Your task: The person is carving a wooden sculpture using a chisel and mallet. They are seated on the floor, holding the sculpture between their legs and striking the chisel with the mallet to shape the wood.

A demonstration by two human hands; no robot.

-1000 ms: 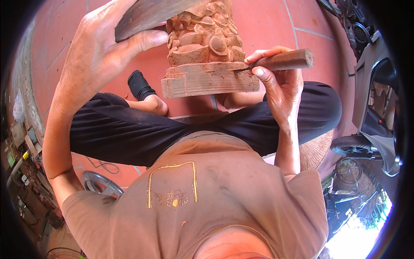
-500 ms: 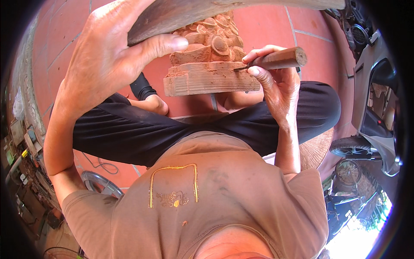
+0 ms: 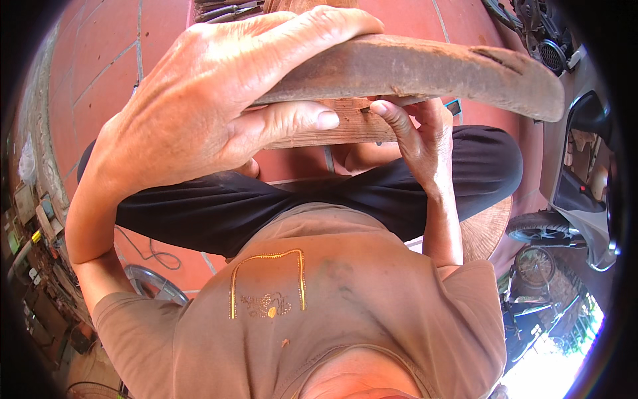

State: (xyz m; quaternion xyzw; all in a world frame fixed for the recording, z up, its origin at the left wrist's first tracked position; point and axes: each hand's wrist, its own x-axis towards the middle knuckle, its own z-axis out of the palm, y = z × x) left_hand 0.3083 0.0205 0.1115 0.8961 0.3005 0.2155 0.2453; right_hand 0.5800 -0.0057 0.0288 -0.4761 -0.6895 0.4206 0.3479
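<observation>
Lower in my view than half a second ago is the wooden bat, wrapped tight in my left grip. It now hides most of the carved wood block and most of the chisel. I think that puts the bat close to the chisel's handle, like in a tapping stroke, but I cannot tell if they touch. My right grip pinches the chisel, with its dark blade by the block's base. The block is near my feet, bottom edge facing me. The bat's end pokes out past my right grip, toward the grey motorbike. More room seems to be left, over the red floor tiles.
</observation>
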